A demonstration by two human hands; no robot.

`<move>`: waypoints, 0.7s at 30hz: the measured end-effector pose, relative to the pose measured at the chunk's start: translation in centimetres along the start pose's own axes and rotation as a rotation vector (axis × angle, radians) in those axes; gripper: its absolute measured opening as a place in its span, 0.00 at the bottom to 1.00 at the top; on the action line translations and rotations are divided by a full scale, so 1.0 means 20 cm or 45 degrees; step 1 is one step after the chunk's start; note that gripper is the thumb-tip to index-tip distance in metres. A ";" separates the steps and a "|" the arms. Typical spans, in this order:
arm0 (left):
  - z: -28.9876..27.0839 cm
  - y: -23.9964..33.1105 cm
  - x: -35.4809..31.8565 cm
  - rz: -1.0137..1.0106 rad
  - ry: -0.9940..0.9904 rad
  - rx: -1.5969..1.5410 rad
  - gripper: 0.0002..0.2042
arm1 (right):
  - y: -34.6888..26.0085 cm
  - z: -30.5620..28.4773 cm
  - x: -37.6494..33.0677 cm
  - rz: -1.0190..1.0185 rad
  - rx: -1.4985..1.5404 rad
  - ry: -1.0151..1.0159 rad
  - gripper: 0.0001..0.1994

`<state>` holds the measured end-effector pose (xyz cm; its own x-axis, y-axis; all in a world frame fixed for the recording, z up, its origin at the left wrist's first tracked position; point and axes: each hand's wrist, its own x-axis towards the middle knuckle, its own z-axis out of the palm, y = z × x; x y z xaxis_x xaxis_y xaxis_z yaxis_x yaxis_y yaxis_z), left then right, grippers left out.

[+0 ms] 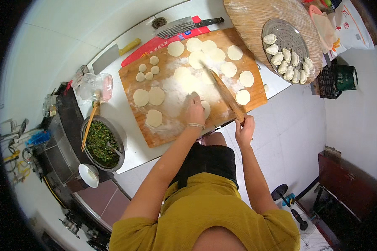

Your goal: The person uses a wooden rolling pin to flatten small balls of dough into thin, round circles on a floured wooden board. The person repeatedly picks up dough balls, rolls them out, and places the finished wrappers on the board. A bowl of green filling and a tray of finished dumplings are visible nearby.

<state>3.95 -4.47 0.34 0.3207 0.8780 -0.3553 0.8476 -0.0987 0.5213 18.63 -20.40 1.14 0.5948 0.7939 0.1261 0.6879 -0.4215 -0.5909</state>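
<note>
My right hand (245,130) is closed round the near end of a wooden rolling pin (226,94), which slants across the right part of a floured wooden board (134,77). The pin's far end lies by a dough wrapper (208,76). My left hand (195,111) is over the board's near middle, fingers drawn together and pointing into loose white flour (203,90). What they pinch, if anything, is hidden. Beside that hand, partly covered, lies another round wrapper (205,109). More flat rounds (154,118) and several small dough discs (149,76) are spread over the board.
Behind the board lie a wide knife (178,28) and a yellow-handled cleaver (107,58). At left stands a bowl of chopped green filling (100,144) with chopsticks (90,125), near a white bowl (89,175). Pleated dumplings (289,73) sit on a perforated metal tray (284,34) at right.
</note>
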 end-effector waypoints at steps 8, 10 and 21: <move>-0.18 -0.14 0.07 0.506 -0.362 -0.236 0.16 | 0.00 0.01 -0.05 0.129 0.052 -0.017 0.14; -0.18 -0.26 0.11 0.308 -0.448 -0.648 0.14 | 0.01 0.00 -0.05 0.128 0.078 -0.020 0.14; -0.53 -0.58 0.93 0.351 0.614 0.036 0.19 | -0.05 0.00 -0.01 0.102 0.097 -0.062 0.14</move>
<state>-4.36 17.95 -4.09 0.3082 0.9321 0.1903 0.7729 -0.3620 0.5212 17.80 -20.15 1.66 0.6243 0.7802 0.0382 0.6044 -0.4515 -0.6564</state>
